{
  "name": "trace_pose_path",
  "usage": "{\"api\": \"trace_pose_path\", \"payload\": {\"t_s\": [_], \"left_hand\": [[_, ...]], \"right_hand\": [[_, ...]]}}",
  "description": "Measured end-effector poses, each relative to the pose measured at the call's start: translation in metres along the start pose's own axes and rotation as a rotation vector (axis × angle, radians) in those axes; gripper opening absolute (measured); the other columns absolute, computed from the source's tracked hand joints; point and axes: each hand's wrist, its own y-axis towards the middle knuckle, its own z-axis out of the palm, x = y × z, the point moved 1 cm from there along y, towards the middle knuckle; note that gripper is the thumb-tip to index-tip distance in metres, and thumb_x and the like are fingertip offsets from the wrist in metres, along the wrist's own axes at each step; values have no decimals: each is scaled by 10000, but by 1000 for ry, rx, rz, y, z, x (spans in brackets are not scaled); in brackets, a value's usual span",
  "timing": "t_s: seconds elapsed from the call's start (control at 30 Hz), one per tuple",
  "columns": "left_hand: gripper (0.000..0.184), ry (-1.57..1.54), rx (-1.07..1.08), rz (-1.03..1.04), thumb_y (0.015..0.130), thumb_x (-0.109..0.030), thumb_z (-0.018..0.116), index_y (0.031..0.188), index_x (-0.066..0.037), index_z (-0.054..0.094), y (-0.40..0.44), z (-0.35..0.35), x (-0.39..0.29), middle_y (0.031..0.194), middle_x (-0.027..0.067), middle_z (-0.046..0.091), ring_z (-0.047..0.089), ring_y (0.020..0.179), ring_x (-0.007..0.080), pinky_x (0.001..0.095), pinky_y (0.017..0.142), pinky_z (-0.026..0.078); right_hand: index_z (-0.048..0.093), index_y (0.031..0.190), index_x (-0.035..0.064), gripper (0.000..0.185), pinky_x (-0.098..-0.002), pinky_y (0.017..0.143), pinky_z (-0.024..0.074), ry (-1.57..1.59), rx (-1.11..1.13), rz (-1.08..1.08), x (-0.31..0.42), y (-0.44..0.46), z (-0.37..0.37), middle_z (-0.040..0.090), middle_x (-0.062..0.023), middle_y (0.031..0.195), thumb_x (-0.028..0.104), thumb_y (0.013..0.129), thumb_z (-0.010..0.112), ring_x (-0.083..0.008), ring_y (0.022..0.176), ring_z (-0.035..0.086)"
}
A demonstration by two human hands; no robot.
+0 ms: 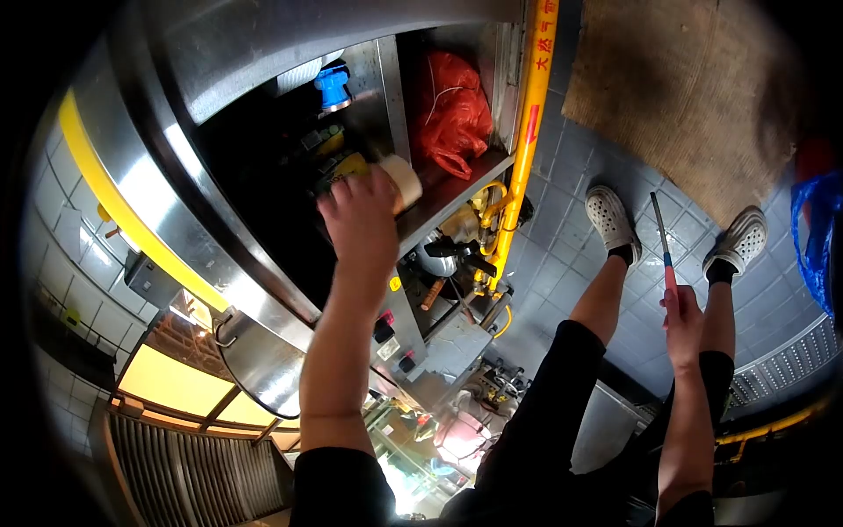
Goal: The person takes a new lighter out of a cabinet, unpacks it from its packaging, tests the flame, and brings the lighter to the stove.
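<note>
My left hand (360,215) reaches into a dark steel cabinet compartment, its fingers bent over a yellowish item (349,169) beside a pale cream roll-like object (401,183). Whether the fingers grip either one is hidden by the back of the hand. Down over the tiled floor, my right hand (681,318) is wrapped round the red and blue handle of a screwdriver-like tool (661,230), whose thin dark shaft points away from me.
A red plastic bag (452,114) fills the neighbouring compartment, and a blue fitting (333,86) sits further in. The yellow pipe (525,149) runs along the cabinet edge. Cardboard (685,88) lies on the floor past my shoes; a blue bag (817,237) is at far right.
</note>
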Motion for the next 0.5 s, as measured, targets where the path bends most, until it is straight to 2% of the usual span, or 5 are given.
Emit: {"api": "trace_pose_path", "payload": {"t_s": [0.1,0.2,0.3,0.5], "left_hand": [[479,-170,-36,55,884,-137,619,1349,-84,519,-28,-12,-21,1119,147,591,574,1081,329,475,974,431],[483,-178,-31,79,877,-123,611,1348,-70,515,-38,-18,-30,1087,145,581,574,1056,328,464,974,428],[497,-149,26,72,866,-166,618,1347,-74,533,-42,-10,-25,1187,159,587,562,1070,313,513,1001,406],[555,57,33,-23,847,-155,648,1383,-93,518,-15,3,3,1242,168,575,530,1171,339,553,1073,366]], "right_hand": [[608,973,31,262,-244,508,417,36,-3,14,7,0,-1,642,-28,762,284,1034,584,-69,532,505],[605,970,36,254,-231,508,410,72,-5,28,7,0,-3,653,-26,787,281,1037,588,-59,534,499],[605,979,40,246,-221,509,406,131,6,20,1,0,-3,665,-24,817,277,1040,588,-52,538,494],[616,1007,28,216,-212,519,409,211,45,47,10,-4,4,666,-22,824,241,1037,593,-44,550,493]]}}
